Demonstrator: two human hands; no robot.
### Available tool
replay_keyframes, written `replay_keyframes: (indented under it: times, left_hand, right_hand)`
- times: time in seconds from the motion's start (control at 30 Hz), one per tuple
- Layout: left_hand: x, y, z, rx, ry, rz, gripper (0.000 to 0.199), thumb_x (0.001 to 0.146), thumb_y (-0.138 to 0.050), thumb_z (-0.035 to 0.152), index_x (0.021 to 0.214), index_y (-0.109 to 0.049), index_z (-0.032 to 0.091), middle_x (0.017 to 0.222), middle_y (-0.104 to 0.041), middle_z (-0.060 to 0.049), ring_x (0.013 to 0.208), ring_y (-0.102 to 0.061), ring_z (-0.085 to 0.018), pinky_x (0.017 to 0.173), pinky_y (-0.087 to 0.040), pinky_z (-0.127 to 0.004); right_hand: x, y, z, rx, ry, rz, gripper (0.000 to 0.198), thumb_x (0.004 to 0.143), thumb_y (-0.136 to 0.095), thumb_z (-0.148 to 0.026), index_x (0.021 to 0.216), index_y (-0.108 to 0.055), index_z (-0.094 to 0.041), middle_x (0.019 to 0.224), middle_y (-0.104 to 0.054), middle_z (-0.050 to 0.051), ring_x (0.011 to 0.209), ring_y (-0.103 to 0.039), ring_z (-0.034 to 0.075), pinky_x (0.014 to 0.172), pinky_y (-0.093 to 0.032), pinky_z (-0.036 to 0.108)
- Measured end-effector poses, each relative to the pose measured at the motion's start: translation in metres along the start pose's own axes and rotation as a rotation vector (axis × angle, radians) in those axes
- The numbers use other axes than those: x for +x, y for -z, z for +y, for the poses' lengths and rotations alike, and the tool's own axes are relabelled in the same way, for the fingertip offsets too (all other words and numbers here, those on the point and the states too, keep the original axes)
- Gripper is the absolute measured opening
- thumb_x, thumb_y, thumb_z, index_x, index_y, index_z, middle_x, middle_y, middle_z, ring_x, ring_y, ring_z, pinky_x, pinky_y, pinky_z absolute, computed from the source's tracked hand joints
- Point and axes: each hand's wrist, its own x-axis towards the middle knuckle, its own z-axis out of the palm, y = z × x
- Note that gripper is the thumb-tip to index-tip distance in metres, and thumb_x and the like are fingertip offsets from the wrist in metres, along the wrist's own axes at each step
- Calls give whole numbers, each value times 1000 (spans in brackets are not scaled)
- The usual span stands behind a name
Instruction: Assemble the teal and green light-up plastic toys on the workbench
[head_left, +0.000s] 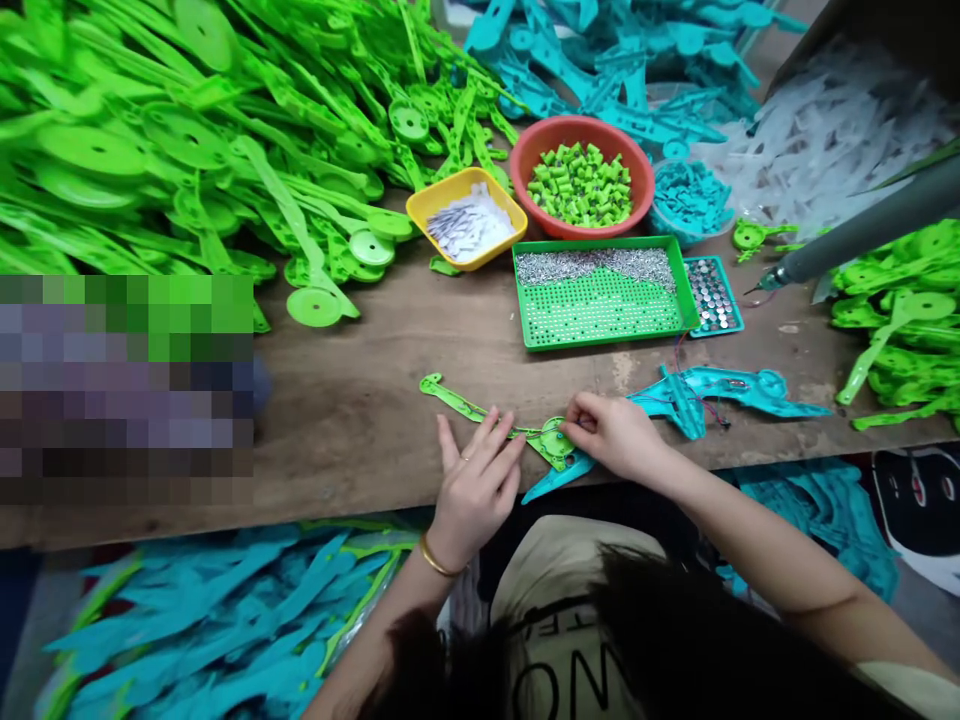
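Observation:
A long green plastic part (553, 440) with a round end lies on the wooden table, with a thin dark wire (534, 432) running along its arm. Across that arm rests my left hand (480, 480), its fingers spread and pressing lightly on it. My right hand (611, 430) is closed in a pinch at the round end, where the wire reaches the fingertips; the exact grip is partly hidden. Under the round end and my right hand lies a blue plastic part (667, 398), with thin red wires over its right half.
Beyond my hands stand a green tray (607, 340) of small metal pieces, a small blue tray (716, 300) of metal discs, a yellow tray (471, 258) and a red bowl (582, 228) of green pieces. A soldering-iron-like tool (847, 235) juts in from the right. Green parts (187, 130) are heaped left.

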Motion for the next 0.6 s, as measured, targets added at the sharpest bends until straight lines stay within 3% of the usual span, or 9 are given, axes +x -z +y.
replay_keyframes:
  times: [0.27,0.37,0.5,0.6]
  left_hand:
    - [11,9,8,131,-24,-114,21,89,-55,13,106,-66,18,119,-70,-9,120,-60,-31,115,-10,-70]
    - [18,9,14,110,13,-115,19,87,-56,13,102,-67,17,113,-71,-7,116,-60,-30,116,-18,-66]
    - [22,5,18,78,-40,-133,25,87,-54,10,108,-67,14,111,-72,-8,109,-62,-25,113,-35,-54]
    - [22,3,18,112,-57,-155,25,88,-53,11,109,-67,14,112,-71,-8,109,-62,-25,112,-37,-53]
  right_hand:
    - [-2,-4,-1,-178,13,39,10,86,-58,-32,84,-62,-24,73,-69,-2,66,-58,14,55,-19,25]
    - [-1,-3,-1,-214,31,17,10,87,-56,-32,84,-62,-24,75,-71,-1,68,-61,14,55,-19,26]
    - [1,0,-1,-237,54,-10,12,88,-55,-32,86,-63,-23,77,-72,0,71,-62,16,56,-20,26]
    - [-2,6,-1,-240,74,-36,13,88,-54,-32,88,-64,-23,76,-71,1,70,-62,16,56,-21,26]
